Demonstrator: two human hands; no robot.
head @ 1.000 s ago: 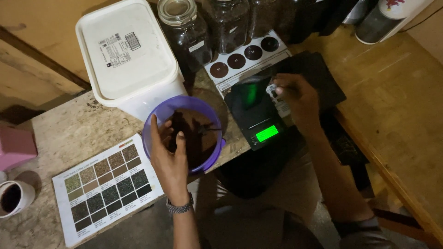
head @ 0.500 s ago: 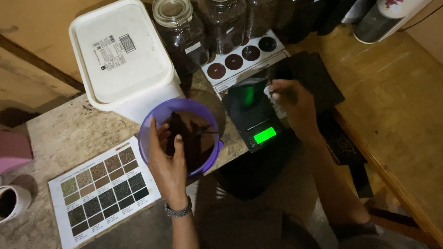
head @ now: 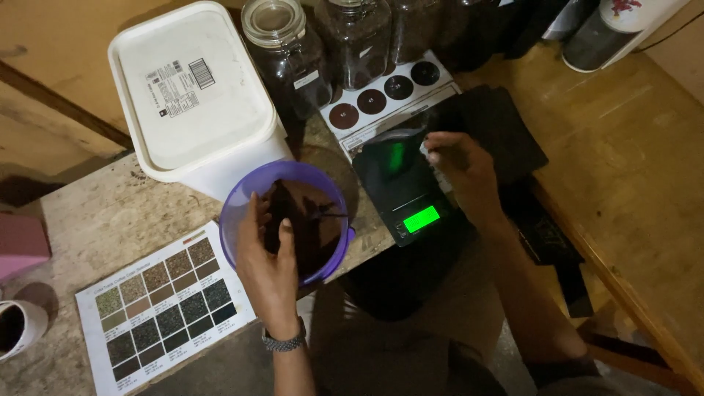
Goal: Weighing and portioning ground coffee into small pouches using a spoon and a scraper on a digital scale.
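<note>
My left hand [head: 270, 268] reaches into a purple bowl [head: 242, 194] of dark grounds, its fingers closed around a dark scoop-like thing [head: 282, 209]. A watch sits on that wrist. My right hand [head: 463, 174] hovers over a black scale [head: 400, 187] with a lit green display [head: 422, 218]. Its fingertips pinch the edge of a small clear cup [head: 400, 143] standing on the scale; the cup is hard to make out.
A white lidded tub [head: 194, 95] stands behind the bowl, with glass jars [head: 287, 48] of dark contents beside it. A white card with dark round samples [head: 385, 94] lies by the scale. A colour chart sheet [head: 165, 301] and a white cup [head: 18, 330] are at left. Black flat items [head: 506, 132] lie at right.
My left hand has pushed a little deeper into the bowl. My right hand stays over the scale and has barely moved.
</note>
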